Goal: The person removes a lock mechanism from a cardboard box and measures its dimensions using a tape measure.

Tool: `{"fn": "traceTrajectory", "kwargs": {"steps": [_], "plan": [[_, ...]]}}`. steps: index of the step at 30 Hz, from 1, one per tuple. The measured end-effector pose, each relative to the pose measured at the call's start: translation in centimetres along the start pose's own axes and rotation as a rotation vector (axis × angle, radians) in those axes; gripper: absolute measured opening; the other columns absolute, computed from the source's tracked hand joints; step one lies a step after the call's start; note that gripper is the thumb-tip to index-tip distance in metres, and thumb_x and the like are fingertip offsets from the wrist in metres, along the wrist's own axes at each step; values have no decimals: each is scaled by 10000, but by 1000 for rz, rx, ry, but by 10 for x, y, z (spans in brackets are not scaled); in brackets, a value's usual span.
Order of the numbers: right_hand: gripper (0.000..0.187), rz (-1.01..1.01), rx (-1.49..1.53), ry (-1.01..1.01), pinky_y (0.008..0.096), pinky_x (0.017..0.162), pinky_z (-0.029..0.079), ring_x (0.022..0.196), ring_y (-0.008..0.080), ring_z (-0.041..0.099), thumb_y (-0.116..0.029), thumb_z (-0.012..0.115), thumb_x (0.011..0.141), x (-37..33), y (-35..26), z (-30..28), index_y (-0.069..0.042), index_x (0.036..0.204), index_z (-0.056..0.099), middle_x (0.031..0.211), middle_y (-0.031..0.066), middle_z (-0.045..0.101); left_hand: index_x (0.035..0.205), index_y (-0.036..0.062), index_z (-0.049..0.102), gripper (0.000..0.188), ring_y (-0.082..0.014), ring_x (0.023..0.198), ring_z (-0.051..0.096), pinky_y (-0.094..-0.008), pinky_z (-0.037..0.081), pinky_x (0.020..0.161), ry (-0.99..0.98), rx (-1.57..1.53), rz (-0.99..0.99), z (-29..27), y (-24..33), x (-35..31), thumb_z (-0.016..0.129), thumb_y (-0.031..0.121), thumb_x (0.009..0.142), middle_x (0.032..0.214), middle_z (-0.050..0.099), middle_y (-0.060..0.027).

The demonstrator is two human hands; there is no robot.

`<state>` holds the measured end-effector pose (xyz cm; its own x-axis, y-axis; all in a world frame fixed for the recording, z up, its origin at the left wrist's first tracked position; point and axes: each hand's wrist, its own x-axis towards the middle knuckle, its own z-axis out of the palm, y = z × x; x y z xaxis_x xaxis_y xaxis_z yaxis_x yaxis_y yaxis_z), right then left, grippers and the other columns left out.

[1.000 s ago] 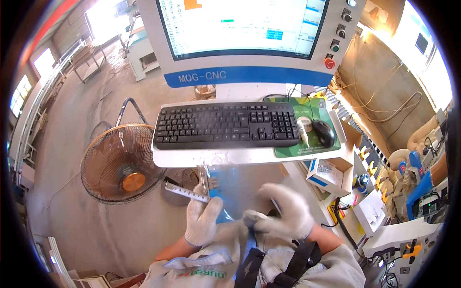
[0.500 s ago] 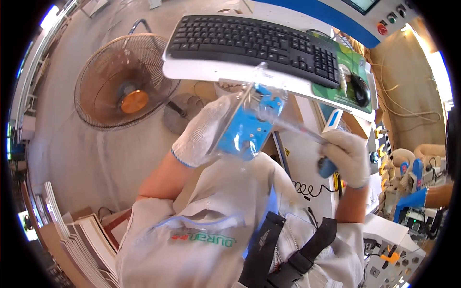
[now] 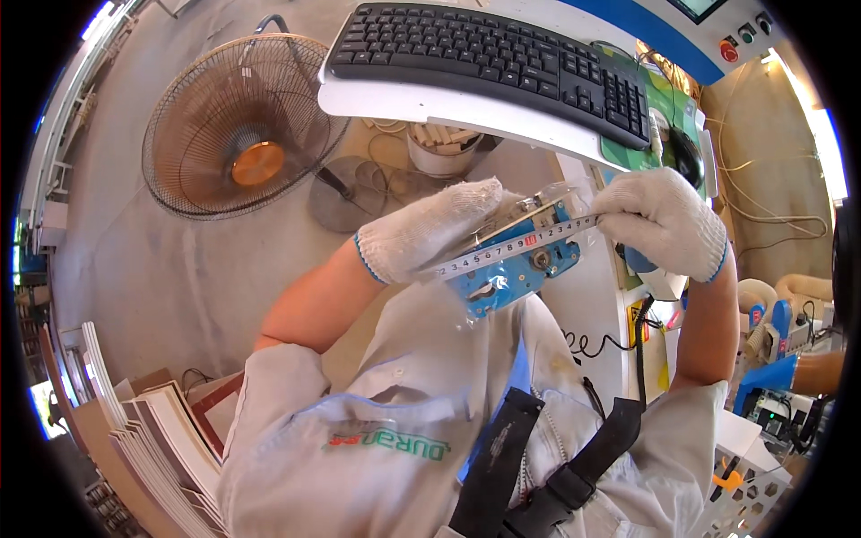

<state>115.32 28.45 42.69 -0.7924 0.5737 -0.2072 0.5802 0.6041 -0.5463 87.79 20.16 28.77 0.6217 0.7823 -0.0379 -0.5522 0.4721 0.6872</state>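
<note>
My left hand (image 3: 429, 229), in a white knit glove, has its grip clamped on a blue metal lock body (image 3: 516, 260) wrapped in a clear plastic bag (image 3: 489, 296); the fingers close over its upper left end and hold it in the air in front of my chest, below the front edge of the keyboard shelf (image 3: 466, 108). My right hand (image 3: 664, 220), gloved the same way, has its grip pinched shut on the right end of a measuring tape (image 3: 511, 249). The tape runs slantwise from that hand down toward my left, lying flat across the face of the lock body and touching it, its white blade with one red mark showing over the blue metal. The lock body is tilted the same way as the tape, its lower end nearest my shirt.

A black keyboard (image 3: 493, 54) lies along the shelf, with a dark mouse (image 3: 683, 154) on a green mat (image 3: 671, 108) at its right end. A standing fan (image 3: 240, 125) rests on the floor to my left, and a stack of flat boards (image 3: 152, 430) leans by my left elbow.
</note>
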Motion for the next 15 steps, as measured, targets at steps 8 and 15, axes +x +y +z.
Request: {"fn": "traceTrajectory", "kwargs": {"steps": [8,15], "plan": [[220,-83,-34,73,369,745,579,755,283,712,-152,681,903,6,11,8,25,992,775,884,160,738,1468,-31,597,630,-211,1226,688,-356,567,1044,-25,-56,-40,-7,-4,-1,567,486,1110,1416,682,-164],[223,13,-35,41,377,740,579,750,297,713,-158,660,917,5,10,8,8,1003,783,869,158,739,1515,-80,527,644,-197,1199,681,-344,562,1025,10,46,-178,-1,7,0,667,304,1018,1389,677,-173]]}}
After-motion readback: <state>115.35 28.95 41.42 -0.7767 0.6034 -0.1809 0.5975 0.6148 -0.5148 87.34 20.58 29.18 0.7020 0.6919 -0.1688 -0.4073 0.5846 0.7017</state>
